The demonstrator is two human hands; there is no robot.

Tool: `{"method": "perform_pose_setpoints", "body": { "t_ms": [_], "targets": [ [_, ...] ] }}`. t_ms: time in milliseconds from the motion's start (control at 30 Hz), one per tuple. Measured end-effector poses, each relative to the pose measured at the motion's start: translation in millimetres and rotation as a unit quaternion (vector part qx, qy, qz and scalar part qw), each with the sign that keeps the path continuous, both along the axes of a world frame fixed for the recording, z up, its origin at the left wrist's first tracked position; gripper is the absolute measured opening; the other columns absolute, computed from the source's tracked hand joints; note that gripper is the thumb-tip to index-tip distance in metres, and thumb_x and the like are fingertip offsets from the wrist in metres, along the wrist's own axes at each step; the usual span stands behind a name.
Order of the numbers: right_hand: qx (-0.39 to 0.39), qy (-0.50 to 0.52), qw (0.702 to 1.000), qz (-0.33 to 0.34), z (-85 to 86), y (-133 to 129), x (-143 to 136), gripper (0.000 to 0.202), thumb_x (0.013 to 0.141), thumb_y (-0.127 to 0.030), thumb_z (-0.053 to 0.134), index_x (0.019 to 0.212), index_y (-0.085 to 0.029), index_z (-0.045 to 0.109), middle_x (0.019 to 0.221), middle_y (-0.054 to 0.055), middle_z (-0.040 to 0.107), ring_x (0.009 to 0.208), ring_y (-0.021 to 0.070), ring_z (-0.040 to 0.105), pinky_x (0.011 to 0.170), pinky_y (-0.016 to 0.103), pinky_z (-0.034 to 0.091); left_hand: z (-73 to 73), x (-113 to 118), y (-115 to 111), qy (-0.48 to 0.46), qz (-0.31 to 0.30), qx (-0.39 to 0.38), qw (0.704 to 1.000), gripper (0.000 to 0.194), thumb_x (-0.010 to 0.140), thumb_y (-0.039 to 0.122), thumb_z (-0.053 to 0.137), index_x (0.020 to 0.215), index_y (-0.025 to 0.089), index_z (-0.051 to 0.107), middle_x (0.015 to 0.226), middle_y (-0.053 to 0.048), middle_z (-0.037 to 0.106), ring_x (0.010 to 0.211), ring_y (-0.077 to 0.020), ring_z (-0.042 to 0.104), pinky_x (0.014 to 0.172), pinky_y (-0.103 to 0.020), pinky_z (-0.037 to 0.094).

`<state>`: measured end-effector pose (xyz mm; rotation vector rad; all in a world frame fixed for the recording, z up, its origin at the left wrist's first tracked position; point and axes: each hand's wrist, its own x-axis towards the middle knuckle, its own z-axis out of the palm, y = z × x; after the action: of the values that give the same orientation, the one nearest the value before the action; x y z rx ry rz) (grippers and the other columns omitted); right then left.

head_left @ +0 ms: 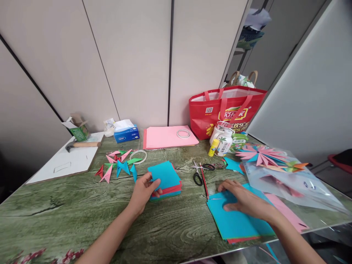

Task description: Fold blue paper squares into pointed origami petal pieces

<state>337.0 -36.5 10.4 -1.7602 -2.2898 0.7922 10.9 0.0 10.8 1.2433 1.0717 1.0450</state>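
Observation:
My left hand point(145, 190) grips the left edge of a stack of small square papers point(165, 175), blue on top with red and more blue below, in the middle of the table. At the right, my right hand point(242, 198) rests over a stack of larger blue sheets point(239, 222), its fingers apart and slightly curved; green and red edges show under the blue. Between the two stacks lie open scissors point(198, 172) with black handles and a red pencil point(205, 181). Folded paper pieces point(123, 168) in pink, blue, green and red lie left of the small stack.
Along the back stand a tissue box point(126, 134), pink sheets point(167, 137) with a tape roll, a red bag point(203, 117), a white bottle point(224, 143) and a yellow glue stick point(213, 147). A hammer point(84, 144) lies on a white board point(66, 163). Plastic bag point(302, 187) at right.

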Motion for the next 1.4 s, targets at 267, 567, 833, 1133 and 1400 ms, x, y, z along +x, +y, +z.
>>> {"method": "perform_pose_setpoints", "body": {
  "t_ms": [267, 567, 833, 1133, 1400],
  "targets": [
    [-0.038, 0.022, 0.999, 0.026, 2.7, -7, -9, 0.030, 0.062, -0.021, 0.060, 0.091, -0.022, 0.051, 0.096, 0.004, 0.053, 0.090, 0.0208, 0.050, 0.079, 0.030, 0.037, -1.1, 1, -1, 0.007, -0.006, -0.007, 1.000, 0.028, 0.066, 0.035, 0.062, 0.082, 0.013, 0.056, 0.054, -0.001, 0.060, 0.046, -0.0128, 0.054, 0.044, -0.023, 0.042],
    [0.083, 0.128, 0.988, 0.005, 29.1, 33, -63, 0.022, 0.074, -0.038, 0.053, 0.066, -0.018, 0.053, 0.063, 0.001, 0.054, 0.061, 0.0142, 0.050, 0.059, 0.025, 0.036, 1.8, 2, -1, 0.002, 0.000, -0.014, 1.000, 0.024, 0.067, 0.035, 0.062, 0.076, 0.014, 0.053, 0.050, 0.001, 0.059, 0.042, -0.0122, 0.053, 0.044, -0.023, 0.042],
    [0.017, 0.519, 0.851, -0.074, -13.3, 53, -163, 0.034, 0.072, -0.048, 0.053, 0.089, -0.019, 0.050, 0.072, 0.000, 0.053, 0.049, 0.0091, 0.050, 0.044, 0.023, 0.043, 4.6, 2, -3, 0.007, 0.014, -0.010, 1.000, 0.025, 0.066, 0.034, 0.063, 0.077, 0.013, 0.056, 0.053, -0.001, 0.061, 0.046, -0.0138, 0.056, 0.046, -0.024, 0.045],
    [-0.062, 0.535, 0.841, -0.058, -26.7, 48, -165, 0.030, 0.065, -0.044, 0.062, 0.065, -0.016, 0.050, 0.051, -0.005, 0.051, 0.041, 0.0072, 0.047, 0.042, 0.021, 0.041, 4.4, 5, -1, 0.014, -0.045, -0.023, 0.999, 0.023, 0.066, 0.038, 0.062, 0.069, 0.015, 0.056, 0.059, -0.002, 0.063, 0.052, -0.0176, 0.060, 0.051, -0.030, 0.049],
    [-0.107, 0.517, 0.848, -0.040, -30.2, 44, -166, 0.030, 0.069, -0.045, 0.057, 0.070, -0.016, 0.047, 0.053, -0.004, 0.055, 0.041, 0.0065, 0.049, 0.040, 0.019, 0.041, -0.3, 3, -1, -0.017, -0.073, -0.037, 0.997, 0.021, 0.070, 0.033, 0.060, 0.075, 0.013, 0.056, 0.062, -0.004, 0.063, 0.050, -0.0158, 0.060, 0.046, -0.026, 0.048]
  ]
}}
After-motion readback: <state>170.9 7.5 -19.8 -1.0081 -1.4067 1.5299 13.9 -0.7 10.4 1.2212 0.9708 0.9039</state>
